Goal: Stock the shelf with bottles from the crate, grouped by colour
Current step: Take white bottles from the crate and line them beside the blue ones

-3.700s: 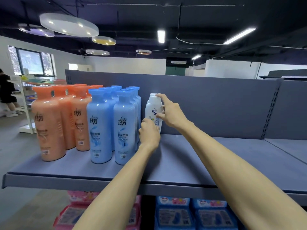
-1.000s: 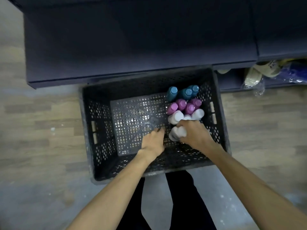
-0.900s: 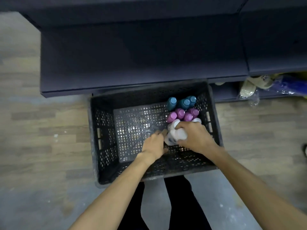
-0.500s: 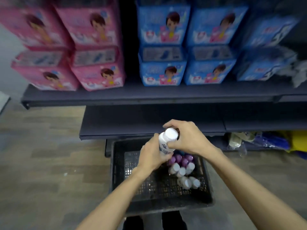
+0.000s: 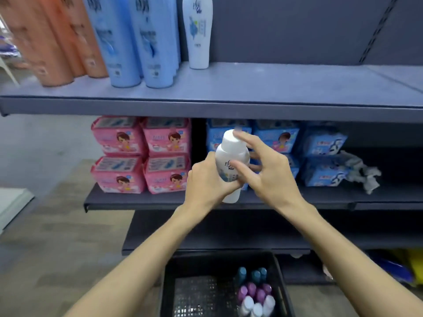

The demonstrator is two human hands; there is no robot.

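Left hand [image 5: 207, 179] grips a white bottle [image 5: 231, 165] held upright below the top shelf [image 5: 229, 104]; right hand [image 5: 267, 172] touches it with straight, spread fingers. Shelved above: orange bottles [image 5: 45, 42], blue bottles [image 5: 137, 42], another white one [image 5: 198, 30]. Crate [image 5: 219, 259] sits below.

No print I can read anywhere. White bottle [image 5: 231, 161] gripped in my left hand [image 5: 207, 179] carries a blurred dark logo; bottles on the shelf [image 5: 251, 88] above the hands show smeared lettering, illegible.
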